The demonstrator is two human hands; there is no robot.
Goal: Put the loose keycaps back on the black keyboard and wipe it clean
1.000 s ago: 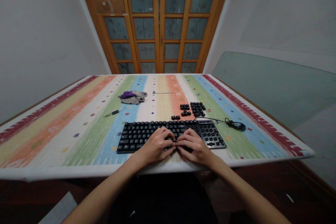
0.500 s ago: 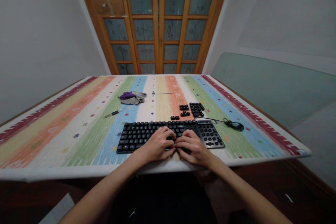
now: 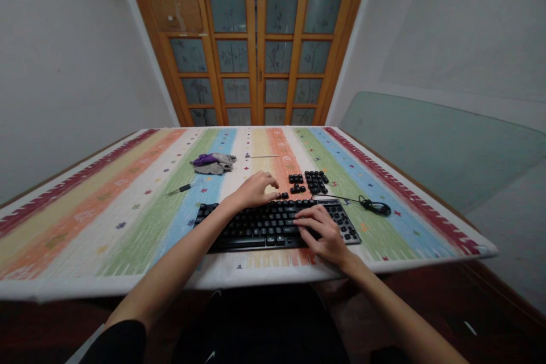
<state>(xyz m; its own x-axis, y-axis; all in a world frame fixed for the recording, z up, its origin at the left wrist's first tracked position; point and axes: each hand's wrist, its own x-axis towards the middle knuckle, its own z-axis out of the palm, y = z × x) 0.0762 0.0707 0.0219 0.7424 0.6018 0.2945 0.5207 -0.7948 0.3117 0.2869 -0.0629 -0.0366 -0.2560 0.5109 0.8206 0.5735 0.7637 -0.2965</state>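
My left hand [image 3: 257,189] reaches across the black keyboard [image 3: 267,230] to its back edge. The thumb and index fingertips are apart, close to a pair of loose keycaps [image 3: 283,196]; the other fingers are partly hidden. My right hand [image 3: 324,232] rests on the right half of the keyboard, fingers bent over the keys and thumb apart from them, holding nothing that I can see. Keycaps are off the number pad [image 3: 346,220], where bare switch mounts show. More loose keycaps [image 3: 316,182] lie in groups behind the keyboard.
A coiled black cable [image 3: 375,206] lies to the right. At the left are a grey and purple cloth [image 3: 214,162] and a small black-handled tool [image 3: 179,189]. A thin metal rod [image 3: 263,156] lies farther back. The striped tablecloth [image 3: 140,239] covers the table.
My left hand has left the keyboard's front middle and moved back to the loose keycaps. My right hand has shifted slightly right, its fingers looser. The view has tilted up a little.
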